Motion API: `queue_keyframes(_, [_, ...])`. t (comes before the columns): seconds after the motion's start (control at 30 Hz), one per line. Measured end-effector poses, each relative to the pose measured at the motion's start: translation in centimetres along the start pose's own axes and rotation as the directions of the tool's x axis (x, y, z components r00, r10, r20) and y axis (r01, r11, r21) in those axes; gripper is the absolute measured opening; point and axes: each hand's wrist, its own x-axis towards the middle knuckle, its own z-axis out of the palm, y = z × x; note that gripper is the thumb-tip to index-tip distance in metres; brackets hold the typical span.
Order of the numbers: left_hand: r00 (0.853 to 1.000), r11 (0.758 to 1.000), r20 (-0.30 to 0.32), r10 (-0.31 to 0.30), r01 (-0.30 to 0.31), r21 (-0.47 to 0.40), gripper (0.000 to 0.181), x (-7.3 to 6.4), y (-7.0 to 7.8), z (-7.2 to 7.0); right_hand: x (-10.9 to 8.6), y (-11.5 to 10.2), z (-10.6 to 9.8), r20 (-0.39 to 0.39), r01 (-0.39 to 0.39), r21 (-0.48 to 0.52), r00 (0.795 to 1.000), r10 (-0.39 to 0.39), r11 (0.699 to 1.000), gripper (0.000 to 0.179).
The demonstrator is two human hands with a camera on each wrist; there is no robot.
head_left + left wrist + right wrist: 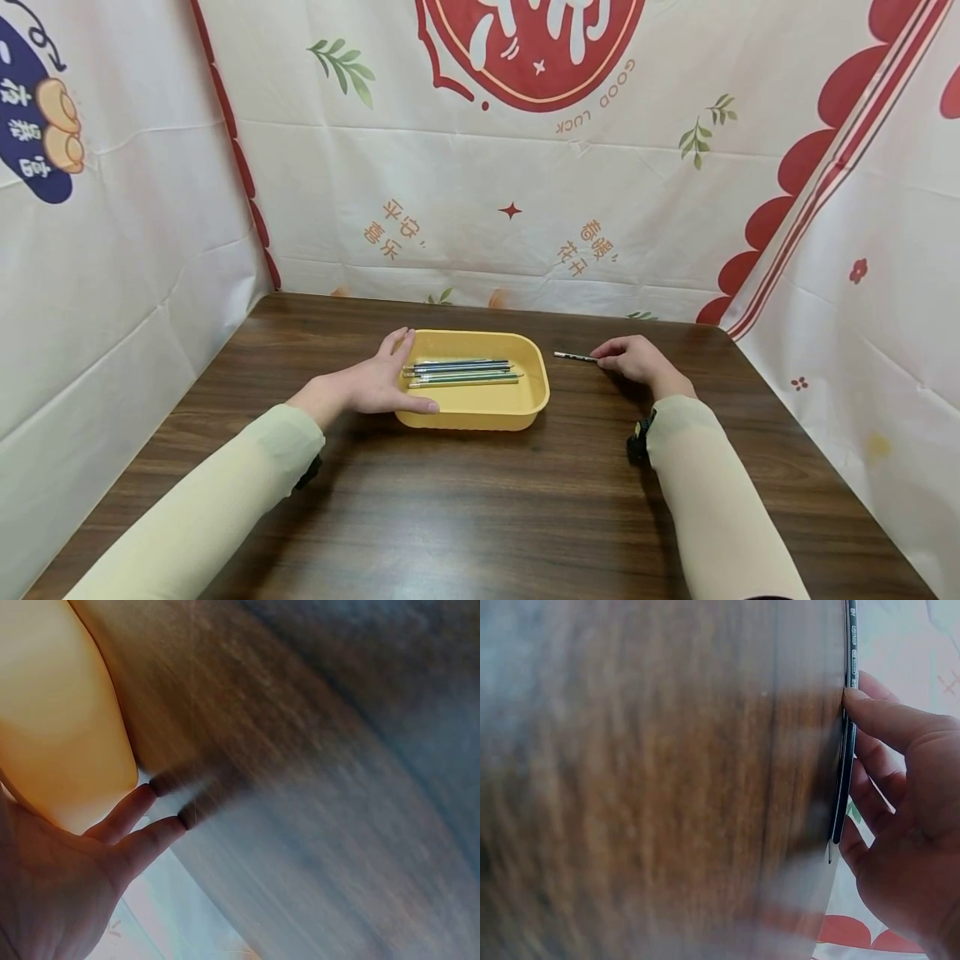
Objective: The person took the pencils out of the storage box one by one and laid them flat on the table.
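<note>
My left hand (378,379) is at the left end of a yellow plastic basin (472,422), thumb across the front rim and fingers spread toward the back corner. The left wrist view shows the fingers of that hand (64,881) fairly straight along the basin's outer wall (64,727). Several pencils (465,375), dark blue, green and light ones, lie lengthwise inside. To the right of the basin, my right hand (636,361) pinches a dark pencil (576,357) low over the table. Pale print marks this pencil (853,645) in the right wrist view, where the thumb and fingers of the right hand (911,787) hold it.
A dark wood-grain table (480,508) carries the basin. Printed white cloth (465,167) hangs behind the table and down both sides, close to its edges.
</note>
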Motion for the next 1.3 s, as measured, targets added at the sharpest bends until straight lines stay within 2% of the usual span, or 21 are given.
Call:
queue_keyframes(0.83, [1.0,1.0,0.006,0.004,-0.004,-0.009,0.144,-0.2,0.0,-0.1,0.0,0.1,0.0,0.009,-0.013,0.0,1.0,0.013,1.0,0.027])
queue_keyframes(1.1, [1.0,1.0,0.005,0.005,-0.005,-0.017,0.144,-0.2,0.0,0.0,-0.9,-0.5,-0.4,-0.023,0.023,-0.013,0.999,-0.024,1.0,0.032])
queue_keyframes(1.3, [1.0,1.0,-0.001,0.006,-0.006,-0.02,0.145,-0.1,-0.1,0.0,-1.1,-1.5,-0.6,-0.05,0.089,0.006,0.995,-0.089,0.996,0.035])
